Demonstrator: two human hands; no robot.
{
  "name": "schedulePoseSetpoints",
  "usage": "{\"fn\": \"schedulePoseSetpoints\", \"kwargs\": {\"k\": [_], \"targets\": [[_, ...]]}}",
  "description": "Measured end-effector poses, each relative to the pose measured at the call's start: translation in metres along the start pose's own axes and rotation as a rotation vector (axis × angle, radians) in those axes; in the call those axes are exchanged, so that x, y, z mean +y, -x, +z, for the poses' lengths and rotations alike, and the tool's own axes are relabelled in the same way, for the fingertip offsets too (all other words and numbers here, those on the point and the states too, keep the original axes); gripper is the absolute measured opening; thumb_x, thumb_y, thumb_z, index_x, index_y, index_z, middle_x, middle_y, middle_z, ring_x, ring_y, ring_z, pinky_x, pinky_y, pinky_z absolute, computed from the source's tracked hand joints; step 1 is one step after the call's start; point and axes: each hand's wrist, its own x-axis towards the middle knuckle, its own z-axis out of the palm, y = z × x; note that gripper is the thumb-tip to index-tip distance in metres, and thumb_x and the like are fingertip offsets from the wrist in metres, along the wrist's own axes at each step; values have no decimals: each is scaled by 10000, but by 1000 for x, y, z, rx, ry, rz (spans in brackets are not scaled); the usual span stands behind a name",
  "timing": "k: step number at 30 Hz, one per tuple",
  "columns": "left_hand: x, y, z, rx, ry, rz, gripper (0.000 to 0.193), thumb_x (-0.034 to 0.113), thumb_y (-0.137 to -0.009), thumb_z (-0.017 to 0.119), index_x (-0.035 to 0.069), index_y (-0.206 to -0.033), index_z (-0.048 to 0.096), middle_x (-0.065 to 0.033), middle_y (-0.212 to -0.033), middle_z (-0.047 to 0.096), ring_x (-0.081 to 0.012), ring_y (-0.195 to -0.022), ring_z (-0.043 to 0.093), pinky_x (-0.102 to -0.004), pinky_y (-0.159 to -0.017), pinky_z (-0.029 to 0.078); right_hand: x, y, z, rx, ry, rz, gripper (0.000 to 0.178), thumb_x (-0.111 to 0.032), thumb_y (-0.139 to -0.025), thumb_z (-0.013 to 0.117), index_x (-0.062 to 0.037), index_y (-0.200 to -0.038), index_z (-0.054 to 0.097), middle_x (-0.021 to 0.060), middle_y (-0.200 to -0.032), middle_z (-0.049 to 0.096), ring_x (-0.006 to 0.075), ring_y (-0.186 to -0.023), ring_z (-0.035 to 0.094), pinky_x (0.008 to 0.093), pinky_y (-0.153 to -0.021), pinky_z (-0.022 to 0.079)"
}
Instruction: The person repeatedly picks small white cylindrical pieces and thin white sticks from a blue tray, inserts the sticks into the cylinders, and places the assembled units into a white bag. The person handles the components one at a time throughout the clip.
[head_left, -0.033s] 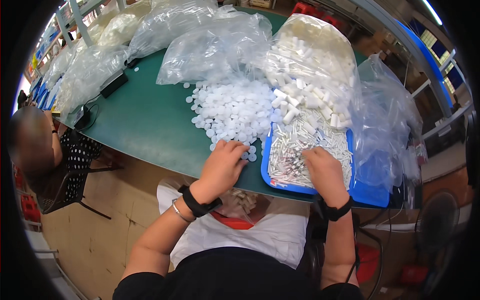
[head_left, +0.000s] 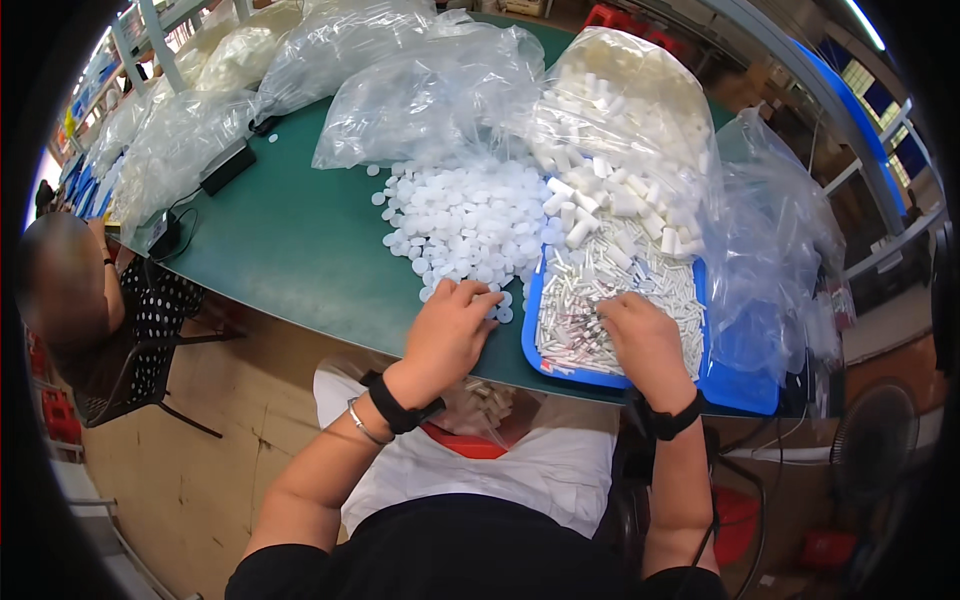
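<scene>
My left hand (head_left: 448, 328) is at the near edge of a loose pile of translucent white plastic discs (head_left: 455, 215). Its fingers curl down together, hiding anything between them. Over a blue tray (head_left: 530, 330), my right hand (head_left: 640, 338) has its thumb and fingers pinched together among many thin white sticks (head_left: 575, 325). What lies in that pinch is too small to make out. Some of the sticks near the fingertips look pinkish. Thicker white cylinders (head_left: 630, 200) spill from a clear plastic bag (head_left: 630, 90) onto the far part of the tray.
Clear bags (head_left: 430, 95) line the back of the green table (head_left: 300, 240). A black power adapter (head_left: 228, 167) with a cable lies to the left. Another person (head_left: 75, 290) sits at the far left. More white cylinders (head_left: 480, 408) lie in a lined red container below the table edge.
My left hand has shifted very slightly right, and my right hand very slightly left. The piles and the tray look the same.
</scene>
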Motion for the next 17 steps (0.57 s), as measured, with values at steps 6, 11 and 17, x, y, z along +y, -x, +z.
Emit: {"fn": "schedulePoseSetpoints", "kwargs": {"k": [6,11,17], "targets": [[-12,12,15,69,-204,70,180,117,-731,673,124,-909,691,-72,-826,589,-288,-808,568,-421,-710,472,-8,-14,20,-41,70,-222,46,-26,-751,638,-33,-784,606,142,-751,553,354,-714,568,444,-634,457],[-13,10,46,135,-234,111,127,174,-718,646,81,-799,614,-95,-864,569,-288,-862,549,-410,-736,436,7,6,19,-125,29,-140,59,35,-754,593,11,-798,563,194,-798,529,392,-758,547,485,-666,423],[-9,24,34,223,121,26,350,208,-699,736,58,-982,593,-89,-1027,540,-286,-1012,469,-413,-832,367,36,-3,30,-181,-282,116,181,34,-741,639,-7,-890,546,158,-877,563,276,-749,573,432,-695,437]]}}
